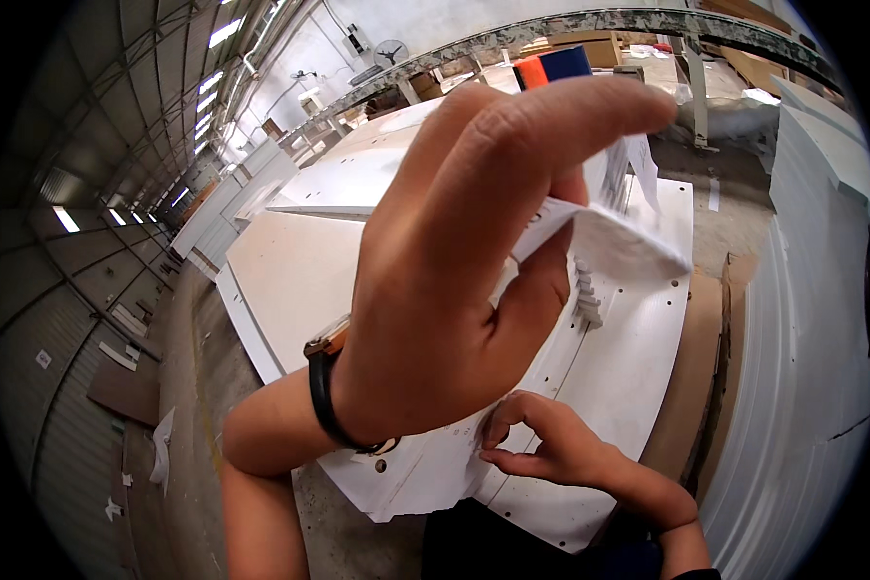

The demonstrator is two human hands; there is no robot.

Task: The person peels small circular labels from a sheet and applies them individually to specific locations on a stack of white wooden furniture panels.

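My left hand (454,271) is raised close to the camera and pinches a crumpled strip of white protective film (599,227) between thumb and fingers. A dark watch band circles its wrist. The film lifts off a white panel (638,329) lying flat below. My right hand (561,449) rests lower down at the panel's near edge, fingers curled and pinching at the torn film edge (454,464) there. A row of small white fittings (587,295) stands on the panel beside a groove.
More white panels (348,174) lie behind, and a tall stack of white boards (802,367) rises at the right beside brown boards (696,367). An orange and blue object (551,68) sits behind my fingers. Concrete floor (193,387) with scraps lies left.
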